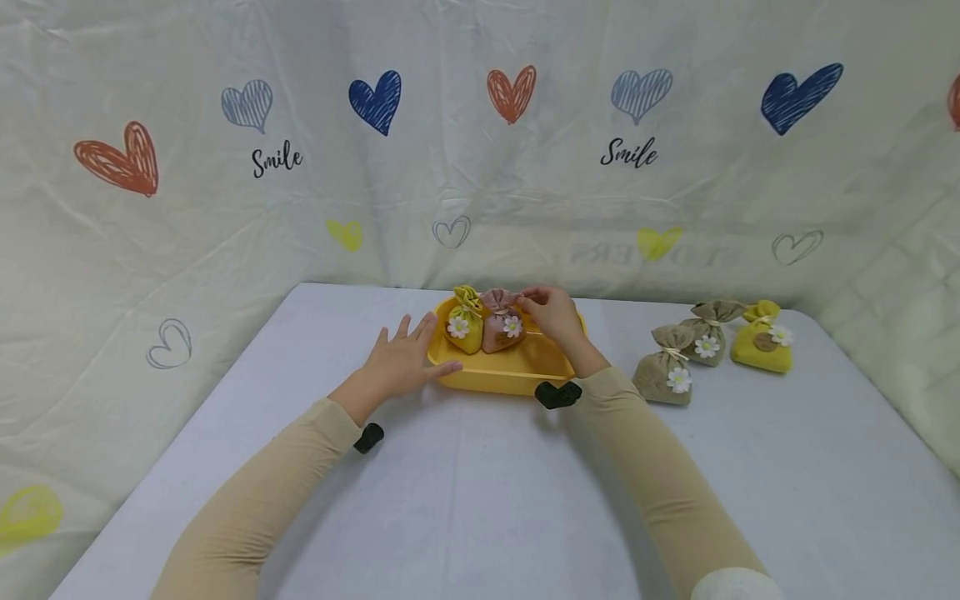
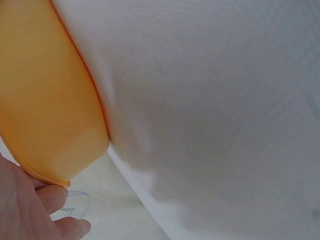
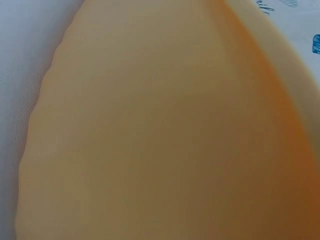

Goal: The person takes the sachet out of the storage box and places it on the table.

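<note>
A yellow plastic tray (image 1: 487, 382) stands toward the back of the table. Inside its left half, a yellow drawstring pouch (image 1: 467, 321) and a pink drawstring pouch (image 1: 497, 332) stand side by side, each bearing a white flower. My right hand (image 1: 555, 317) reaches over the tray and pinches the gathered top of the pink pouch. With fingers spread, my left hand (image 1: 401, 358) rests against the tray's left end. In the left wrist view, fingers (image 2: 52, 198) of that hand lie at the rim of the tray (image 2: 55, 100). The tray wall (image 3: 150, 125) fills most of the right wrist view, hiding the right hand.
Right of the tray stand two grey-brown pouches, one in front (image 1: 663, 371) and one behind (image 1: 708, 333), plus another yellow pouch (image 1: 761, 342). A white cloth backdrop (image 1: 540, 183) printed with hearts hangs behind the white table (image 1: 450, 492).
</note>
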### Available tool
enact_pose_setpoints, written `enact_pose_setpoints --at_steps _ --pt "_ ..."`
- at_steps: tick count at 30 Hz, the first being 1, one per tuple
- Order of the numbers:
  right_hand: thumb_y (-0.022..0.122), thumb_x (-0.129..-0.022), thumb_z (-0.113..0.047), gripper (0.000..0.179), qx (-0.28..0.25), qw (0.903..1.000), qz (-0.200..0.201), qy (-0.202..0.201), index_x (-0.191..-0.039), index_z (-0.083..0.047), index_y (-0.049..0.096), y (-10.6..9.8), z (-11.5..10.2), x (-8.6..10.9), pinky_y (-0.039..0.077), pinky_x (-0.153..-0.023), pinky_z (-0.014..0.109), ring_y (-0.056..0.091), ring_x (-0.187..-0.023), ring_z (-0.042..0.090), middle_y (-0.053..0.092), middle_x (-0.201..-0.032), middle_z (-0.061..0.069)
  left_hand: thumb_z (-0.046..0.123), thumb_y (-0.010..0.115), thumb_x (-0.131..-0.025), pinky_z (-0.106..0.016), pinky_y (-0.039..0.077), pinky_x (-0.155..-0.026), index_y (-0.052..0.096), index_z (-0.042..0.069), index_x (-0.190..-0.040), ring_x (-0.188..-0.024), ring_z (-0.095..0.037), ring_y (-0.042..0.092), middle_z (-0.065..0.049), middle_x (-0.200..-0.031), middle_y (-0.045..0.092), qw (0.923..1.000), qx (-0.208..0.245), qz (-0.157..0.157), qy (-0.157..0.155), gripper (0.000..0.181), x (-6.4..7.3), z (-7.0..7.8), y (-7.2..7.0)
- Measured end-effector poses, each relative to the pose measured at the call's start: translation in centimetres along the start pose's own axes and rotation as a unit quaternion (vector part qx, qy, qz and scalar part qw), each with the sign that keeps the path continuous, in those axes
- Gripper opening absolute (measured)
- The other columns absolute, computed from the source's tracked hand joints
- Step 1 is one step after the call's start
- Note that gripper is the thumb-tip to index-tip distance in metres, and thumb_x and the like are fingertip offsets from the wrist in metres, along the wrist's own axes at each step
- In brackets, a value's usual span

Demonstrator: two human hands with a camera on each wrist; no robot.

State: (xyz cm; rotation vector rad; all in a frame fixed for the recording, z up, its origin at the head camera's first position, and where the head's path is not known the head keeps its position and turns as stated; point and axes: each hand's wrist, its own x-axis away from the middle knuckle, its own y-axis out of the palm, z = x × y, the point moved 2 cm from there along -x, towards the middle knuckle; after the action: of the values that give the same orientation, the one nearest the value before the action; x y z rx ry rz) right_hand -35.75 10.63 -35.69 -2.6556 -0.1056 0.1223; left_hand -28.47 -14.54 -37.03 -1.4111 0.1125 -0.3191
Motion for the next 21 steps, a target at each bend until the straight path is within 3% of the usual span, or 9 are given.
enact_pose_setpoints --at_steps 13,21 --pt "0.058 -0.107 -0.022 0.027 0.034 0.9968 0.022 -0.069 -0.118 0.001 0.067 -0.2 -0.8 0.3 0.051 -0.099 0.047 0.063 -0.114 0.035 0.069 -0.118 0.022 0.078 0.041 -0.096 -0.068 0.009 -0.118 0.008 0.006 -0.165 -0.154 -0.043 0.008 -0.009 -0.171 0.012 1.0 -0.007 0.002 0.003 0.105 0.0 0.0 0.1" --pt "0.058 -0.107 -0.023 0.025 0.014 0.9933 0.037 -0.108 -0.118 -0.002 0.066 -0.6 -1.6 0.8 0.052 -0.096 0.049 0.066 -0.107 0.035 0.07 -0.114 0.021 0.077 0.041 -0.096 -0.067 0.009 -0.119 0.008 0.006 -0.165 -0.154 -0.043 0.008 -0.01 -0.171 0.012 1.0 -0.006 -0.001 0.002 0.104 0.1 0.0 -0.1"
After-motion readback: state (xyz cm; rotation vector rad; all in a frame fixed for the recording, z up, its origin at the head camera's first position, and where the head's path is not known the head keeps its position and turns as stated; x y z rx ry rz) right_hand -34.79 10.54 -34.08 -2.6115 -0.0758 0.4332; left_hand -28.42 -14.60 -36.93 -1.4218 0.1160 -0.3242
